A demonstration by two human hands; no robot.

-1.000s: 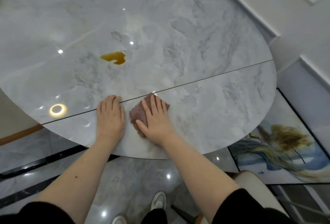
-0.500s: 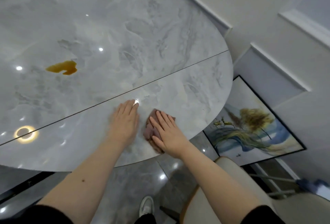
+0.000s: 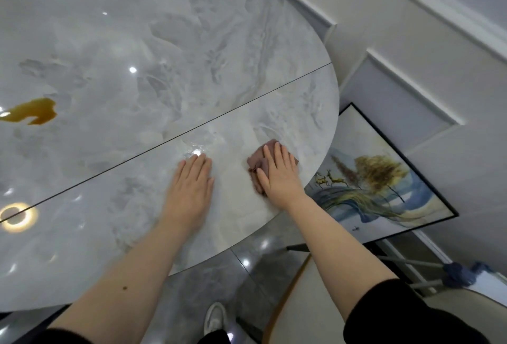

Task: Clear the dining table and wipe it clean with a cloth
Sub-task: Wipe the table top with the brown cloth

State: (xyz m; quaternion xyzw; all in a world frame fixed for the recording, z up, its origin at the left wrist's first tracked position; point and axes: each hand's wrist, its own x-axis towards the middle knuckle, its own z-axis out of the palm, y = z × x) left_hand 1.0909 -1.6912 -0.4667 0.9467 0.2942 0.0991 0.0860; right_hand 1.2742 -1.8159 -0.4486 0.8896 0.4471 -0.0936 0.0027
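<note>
Both bare forearms reach forward from pushed-up black sleeves, wrists straight. The left hand (image 3: pixel 190 193) lies palm down on the desk (image 3: pixel 192 42), fingers straight and held together, thumb tucked along its right edge. The right hand (image 3: pixel 277 176), set apart to the right near the desk's rim, also lies palm down with straight fingers pointing forward, pressing flat on a crumpled cloth (image 3: pixel 256 161), thumb angled out to the left. Neither hand curls around anything.

right hand (image 3: pixel 278 176) flat on cloth (image 3: pixel 258 162) | left hand (image 3: pixel 189 193) flat on table (image 3: pixel 164 42)
</note>
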